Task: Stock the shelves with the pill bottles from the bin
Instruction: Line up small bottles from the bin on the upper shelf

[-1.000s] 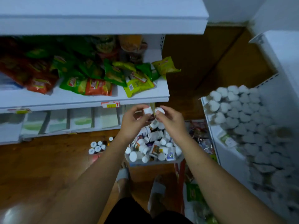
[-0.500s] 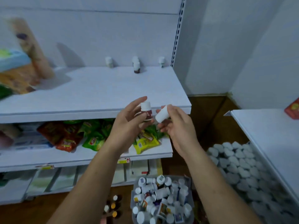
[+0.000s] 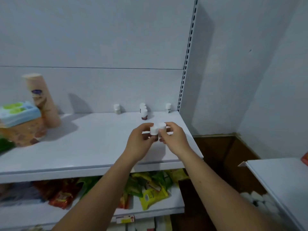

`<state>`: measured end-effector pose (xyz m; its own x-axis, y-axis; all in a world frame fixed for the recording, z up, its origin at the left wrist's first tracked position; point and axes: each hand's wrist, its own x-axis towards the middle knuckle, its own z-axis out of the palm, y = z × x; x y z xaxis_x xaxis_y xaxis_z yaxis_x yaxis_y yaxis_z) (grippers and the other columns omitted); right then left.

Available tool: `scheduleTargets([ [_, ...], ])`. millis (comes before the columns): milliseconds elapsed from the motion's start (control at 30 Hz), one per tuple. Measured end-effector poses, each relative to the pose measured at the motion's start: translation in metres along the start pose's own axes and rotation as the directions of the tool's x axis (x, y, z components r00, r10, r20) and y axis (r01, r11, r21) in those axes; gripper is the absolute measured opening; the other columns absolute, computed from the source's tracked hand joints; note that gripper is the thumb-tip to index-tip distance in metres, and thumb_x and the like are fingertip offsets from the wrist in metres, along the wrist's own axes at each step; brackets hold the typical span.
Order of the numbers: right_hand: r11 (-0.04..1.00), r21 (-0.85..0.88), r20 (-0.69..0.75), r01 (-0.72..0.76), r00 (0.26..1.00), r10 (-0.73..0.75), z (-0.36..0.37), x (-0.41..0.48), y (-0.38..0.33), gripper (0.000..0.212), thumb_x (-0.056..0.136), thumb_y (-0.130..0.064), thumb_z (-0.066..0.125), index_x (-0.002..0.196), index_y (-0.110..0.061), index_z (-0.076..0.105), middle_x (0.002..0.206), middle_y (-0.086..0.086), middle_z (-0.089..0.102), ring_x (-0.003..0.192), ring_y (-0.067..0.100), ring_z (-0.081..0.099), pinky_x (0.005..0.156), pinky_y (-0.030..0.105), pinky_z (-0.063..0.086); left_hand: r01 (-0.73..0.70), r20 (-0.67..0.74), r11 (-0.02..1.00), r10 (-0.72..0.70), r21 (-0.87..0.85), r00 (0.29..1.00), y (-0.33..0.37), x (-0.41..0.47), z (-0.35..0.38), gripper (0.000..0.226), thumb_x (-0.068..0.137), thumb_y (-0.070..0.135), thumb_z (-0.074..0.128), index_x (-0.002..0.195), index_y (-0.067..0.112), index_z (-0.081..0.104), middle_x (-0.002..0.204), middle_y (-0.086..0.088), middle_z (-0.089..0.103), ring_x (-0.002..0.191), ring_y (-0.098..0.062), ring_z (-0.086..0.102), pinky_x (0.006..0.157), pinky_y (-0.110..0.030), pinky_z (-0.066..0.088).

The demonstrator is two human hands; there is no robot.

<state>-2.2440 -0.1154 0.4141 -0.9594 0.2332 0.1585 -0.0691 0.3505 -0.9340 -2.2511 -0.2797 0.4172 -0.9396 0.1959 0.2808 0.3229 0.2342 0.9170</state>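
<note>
Pill bottles (image 3: 154,130) above white shelf (image 3: 83,144), pale grey wall (image 3: 100,39) behind.

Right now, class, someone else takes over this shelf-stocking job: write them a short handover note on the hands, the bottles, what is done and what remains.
Left hand grips one pill bottle; right hand grips a second bottle; they are side by side above the top shelf.
Done: along the shelf's back stand a left bottle, a middle file and a right bottle.
Left: set these two down, fetch more. The bin is out of view.
</note>
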Motion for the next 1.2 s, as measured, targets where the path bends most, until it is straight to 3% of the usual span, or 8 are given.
scheduleTargets([
  [200,0.983,-0.185,-0.014,-0.002,1.000,-0.001,0.025,0.078,0.020,0.028,0.102,-0.038,0.060,0.118,-0.017,0.069,0.111,-0.001,0.074,0.105,0.019,0.068,0.093,0.038,0.054,0.062,-0.043,0.985,-0.055,0.159,0.998,-0.039,0.069,0.007,0.031,0.083,0.010,0.082,0.111,0.022,0.077,0.104,0.008,0.077,0.095,-0.009,0.074,0.093,-0.038,0.061],
  [433,0.982,-0.171,0.007,-0.074,0.997,0.077,0.038,0.121,0.034,0.024,0.093,-0.041,0.059,0.095,-0.019,0.068,0.090,0.002,0.073,0.090,0.028,0.071,0.083,0.041,0.059,0.071,-0.126,0.980,-0.048,0.185,0.991,-0.045,0.099,0.021,0.016,0.086,0.009,0.075,0.088,0.025,0.073,0.083,0.012,0.072,0.083,-0.009,0.070,0.076,-0.026,0.053],
  [567,0.990,-0.101,0.008,-0.101,0.995,0.103,0.043,0.135,0.037,0.042,0.081,-0.056,0.070,0.104,-0.020,0.066,0.096,0.003,0.073,0.092,0.028,0.072,0.086,0.046,0.060,0.081,-0.108,0.974,-0.059,0.211,0.992,-0.050,0.113,0.025,0.019,0.086,0.008,0.067,0.090,0.023,0.078,0.083,0.008,0.077,0.082,-0.009,0.073,0.076,-0.026,0.054],
  [800,0.982,-0.155,-0.002,-0.106,0.994,0.107,0.049,0.158,0.027,0.025,0.091,-0.029,0.067,0.105,-0.013,0.055,0.101,0.002,0.065,0.094,0.023,0.063,0.081,0.036,0.050,0.040,0.012,0.974,-0.044,0.223,0.999,-0.058,0.123,0.028,0.036,0.094,0.005,0.050,0.114,0.020,0.076,0.098,0.002,0.077,0.092,-0.014,0.069,0.078,-0.027,0.052],
  [900,0.979,-0.181,0.015,-0.094,0.995,0.099,0.054,0.170,0.024,0.018,0.095,-0.021,0.062,0.108,-0.013,0.053,0.103,0.001,0.060,0.094,0.021,0.058,0.080,0.029,0.041,0.048,0.053,0.977,-0.061,0.208,0.997,-0.059,0.126,0.026,0.025,0.098,0.009,0.049,0.101,0.013,0.073,0.089,-0.003,0.075,0.088,-0.021,0.069,0.078,-0.039,0.054],
  [967,0.976,-0.194,0.020,-0.096,0.995,0.102,0.057,0.177,0.024,0.023,0.095,-0.018,0.060,0.117,-0.012,0.055,0.109,0.003,0.060,0.097,0.022,0.058,0.081,0.031,0.044,0.042,0.068,0.978,-0.057,0.204,0.996,-0.060,0.125,0.021,0.025,0.098,0.010,0.049,0.090,0.016,0.072,0.081,-0.001,0.072,0.079,-0.018,0.065,0.072,-0.035,0.051],
  [1100,0.964,-0.244,-0.002,-0.106,0.994,0.108,0.064,0.192,0.029,0.038,0.096,-0.024,0.062,0.130,-0.008,0.055,0.128,0.014,0.056,0.099,0.025,0.056,0.080,0.029,0.040,0.097,-0.052,0.978,-0.089,0.183,0.995,-0.064,0.124,-0.004,0.032,0.096,0.003,0.055,0.121,0.013,0.074,0.118,0.000,0.075,0.106,-0.014,0.068,0.096,-0.031,0.052],
  [1200,0.966,-0.240,-0.015,-0.096,0.995,0.095,0.067,0.200,0.032,0.037,0.095,-0.023,0.062,0.127,-0.005,0.056,0.129,0.018,0.057,0.101,0.027,0.057,0.079,0.028,0.039,0.195,-0.140,0.967,-0.172,0.167,0.975,-0.071,0.130,-0.022,0.034,0.101,0.008,0.054,0.133,0.005,0.063,0.129,-0.001,0.066,0.116,-0.017,0.061,0.096,-0.030,0.044],
])
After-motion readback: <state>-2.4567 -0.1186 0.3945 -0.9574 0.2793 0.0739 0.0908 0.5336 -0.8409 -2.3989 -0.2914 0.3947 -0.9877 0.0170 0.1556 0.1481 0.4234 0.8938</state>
